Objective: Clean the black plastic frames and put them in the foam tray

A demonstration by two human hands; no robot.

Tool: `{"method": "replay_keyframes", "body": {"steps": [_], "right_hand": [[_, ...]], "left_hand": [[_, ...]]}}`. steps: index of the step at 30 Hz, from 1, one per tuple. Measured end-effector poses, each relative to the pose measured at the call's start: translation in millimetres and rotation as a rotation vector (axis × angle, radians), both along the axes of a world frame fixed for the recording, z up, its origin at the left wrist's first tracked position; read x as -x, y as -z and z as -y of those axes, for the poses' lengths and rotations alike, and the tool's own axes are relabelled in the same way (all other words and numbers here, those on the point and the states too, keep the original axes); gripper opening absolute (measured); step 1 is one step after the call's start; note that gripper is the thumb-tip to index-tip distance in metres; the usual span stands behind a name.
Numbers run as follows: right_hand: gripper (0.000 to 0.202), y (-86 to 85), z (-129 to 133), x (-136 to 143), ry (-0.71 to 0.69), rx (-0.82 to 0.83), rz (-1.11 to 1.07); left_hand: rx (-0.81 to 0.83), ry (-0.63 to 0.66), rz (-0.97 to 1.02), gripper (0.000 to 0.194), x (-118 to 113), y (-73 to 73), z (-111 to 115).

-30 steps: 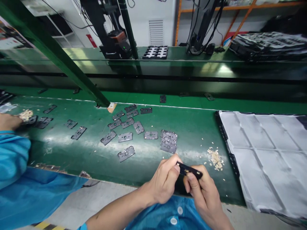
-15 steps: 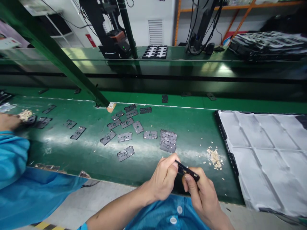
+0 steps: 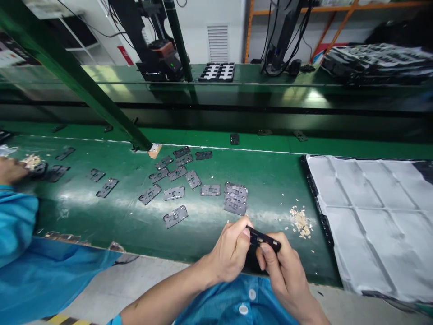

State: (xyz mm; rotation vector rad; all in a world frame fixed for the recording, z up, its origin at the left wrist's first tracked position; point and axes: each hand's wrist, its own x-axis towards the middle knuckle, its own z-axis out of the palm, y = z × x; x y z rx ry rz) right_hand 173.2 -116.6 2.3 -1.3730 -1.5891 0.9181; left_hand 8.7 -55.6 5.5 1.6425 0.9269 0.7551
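Observation:
Between my two hands is a flat black plastic part, held tilted above the bench's front edge. My left hand pinches its left end, with the fingertips over that end. My right hand grips the other end, thumb on the near face and fingers behind. A small pale spot shows on the part near my right thumb. Just beyond my hands lies an overlapping row of grey-black plastic plates. Several similar loose plates are scattered to the left. Right of my hands is a pile of small beige pieces.
A large black-edged tray with a whitish sheet covers the bench's right side. A green post slants across the left. A co-worker's hand is at far left beside another beige pile. More plates lie on the far green strip.
The view has shifted slightly. The black part has turned a little in my hands, showing more of its face. My grip stays the same.

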Motion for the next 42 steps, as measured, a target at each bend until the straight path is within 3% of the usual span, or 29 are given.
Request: {"method": "replay_keyframes", "body": {"steps": [14,19,21,24,29,35,42], "right_hand": [[0.026,8.1,-8,-10,0.039,0.115,-0.134],[0.019,8.4,-10,-12,0.035,0.087,-0.107],[0.008,10.3,-10,-15,0.124,0.027,-0.113],[0.018,13.0,-9,-20,0.265,-0.183,-0.044],[0.028,8.3,-11,-19,0.278,-0.455,0.175],[0.04,7.4,-8,-17,0.294,-0.54,0.207],[0.038,4.7,-7,-18,0.264,-0.526,0.234]], "left_hand": [[0.113,0.163,-0.114,0.014,16,-7.8,-10],[0.104,0.158,-0.057,0.031,12,-7.6,-13],[0.074,0.111,-0.078,0.034,9,-7.9,-12],[0.081,0.077,-0.093,0.036,8,-9.0,-7],[0.133,0.08,-0.064,0.035,8,-11.1,2],[0.175,0.069,-0.048,0.034,7,-16.1,8],[0.207,0.043,-0.02,0.038,5,-16.9,11]]}}
